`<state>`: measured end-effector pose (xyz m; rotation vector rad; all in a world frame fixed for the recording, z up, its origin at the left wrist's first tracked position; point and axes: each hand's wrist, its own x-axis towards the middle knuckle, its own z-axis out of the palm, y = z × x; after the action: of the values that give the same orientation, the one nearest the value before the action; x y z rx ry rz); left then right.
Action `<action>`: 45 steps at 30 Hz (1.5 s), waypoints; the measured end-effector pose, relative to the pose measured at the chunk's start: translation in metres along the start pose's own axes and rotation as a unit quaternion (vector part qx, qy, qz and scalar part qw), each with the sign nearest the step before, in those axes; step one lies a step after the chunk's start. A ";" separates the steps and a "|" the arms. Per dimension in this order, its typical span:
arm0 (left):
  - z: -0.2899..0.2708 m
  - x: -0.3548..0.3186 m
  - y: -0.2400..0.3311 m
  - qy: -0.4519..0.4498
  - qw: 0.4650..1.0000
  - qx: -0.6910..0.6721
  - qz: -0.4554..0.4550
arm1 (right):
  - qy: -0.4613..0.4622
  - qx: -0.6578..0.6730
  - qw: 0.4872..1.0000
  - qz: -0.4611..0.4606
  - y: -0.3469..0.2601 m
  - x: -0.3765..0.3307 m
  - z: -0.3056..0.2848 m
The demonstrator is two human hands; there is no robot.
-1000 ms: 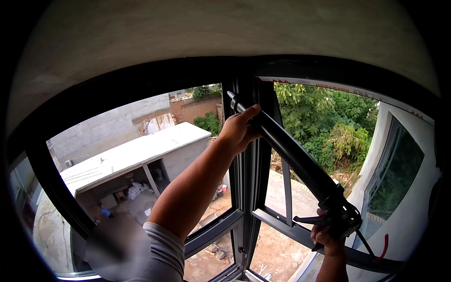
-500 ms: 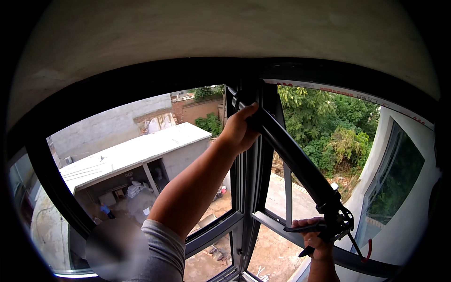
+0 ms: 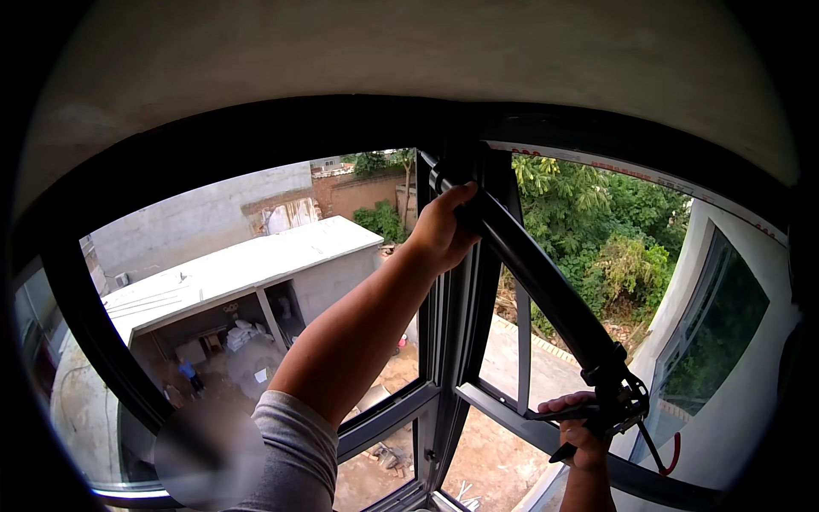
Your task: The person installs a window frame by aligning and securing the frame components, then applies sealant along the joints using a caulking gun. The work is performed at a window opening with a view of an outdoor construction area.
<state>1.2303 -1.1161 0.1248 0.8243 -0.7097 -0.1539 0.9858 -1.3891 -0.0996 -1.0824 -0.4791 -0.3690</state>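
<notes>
A black caulking gun (image 3: 550, 282) with a long tubular barrel slants from upper left to lower right. My left hand (image 3: 442, 232) is wrapped around the barrel's upper end, just behind its front cap. The nozzle (image 3: 428, 160) points up toward the top corner, where the dark window frame (image 3: 456, 128) meets the ceiling; whether it touches is hard to see. At the lower right my right hand (image 3: 583, 442) closes around the gun's handle and trigger. From the back of the gun hangs a thin rod with a red bent end (image 3: 672, 456).
The ceiling (image 3: 409, 55) curves close overhead. A dark corner post (image 3: 448, 341) and crossbars divide the window openings. Outside, far below, lie a white-roofed shed (image 3: 247, 264), a yard with a person (image 3: 189, 374), and trees (image 3: 614, 239). A white wall with a window (image 3: 717, 316) stands at right.
The view has shifted slightly. The gun and both hands sit a little farther right in it, with the gun's rear end slightly lower. Both grips are the same.
</notes>
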 end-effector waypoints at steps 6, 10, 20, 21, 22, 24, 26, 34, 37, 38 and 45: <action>0.001 0.001 -0.001 0.018 1.000 -0.005 0.004 | -0.020 -0.093 0.995 -0.032 -0.013 0.008 -0.009; -0.002 0.006 -0.009 -0.017 0.998 -0.047 0.029 | 0.014 -0.137 0.989 -0.047 -0.027 0.010 0.002; 0.002 -0.001 -0.012 0.028 0.998 -0.060 0.023 | -0.001 -0.154 0.987 -0.040 -0.033 0.012 0.005; 0.003 -0.005 -0.013 0.027 0.998 -0.055 0.020 | 0.001 -0.163 0.986 -0.038 -0.034 0.010 0.006; 0.004 -0.008 -0.014 0.026 0.998 -0.050 0.016 | -0.023 -0.150 0.988 -0.018 -0.028 0.004 -0.010; -0.004 -0.017 -0.022 0.022 0.999 -0.050 0.004 | -0.023 -0.144 0.989 -0.017 -0.026 -0.008 -0.009; -0.008 -0.030 -0.032 0.020 0.999 -0.049 -0.004 | -0.019 -0.156 0.987 -0.012 -0.025 -0.020 -0.007; -0.024 -0.088 -0.072 0.102 0.988 -0.092 -0.068 | -0.039 -0.197 0.979 0.030 0.006 -0.082 -0.026; -0.032 -0.110 -0.089 0.136 0.979 -0.113 -0.099 | -0.019 -0.240 0.969 0.048 0.019 -0.109 -0.026; -0.034 -0.121 -0.091 0.152 0.977 -0.110 -0.100 | -0.011 -0.227 0.971 0.070 0.025 -0.118 -0.025; -0.081 -0.176 -0.152 0.284 0.943 -0.119 -0.130 | 0.012 -0.231 0.952 0.203 0.048 -0.175 -0.043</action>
<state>1.1684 -1.1014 -0.1126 0.6785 -0.0331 -0.2216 0.8711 -1.3982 -0.2464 -1.5933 -0.1370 -0.1282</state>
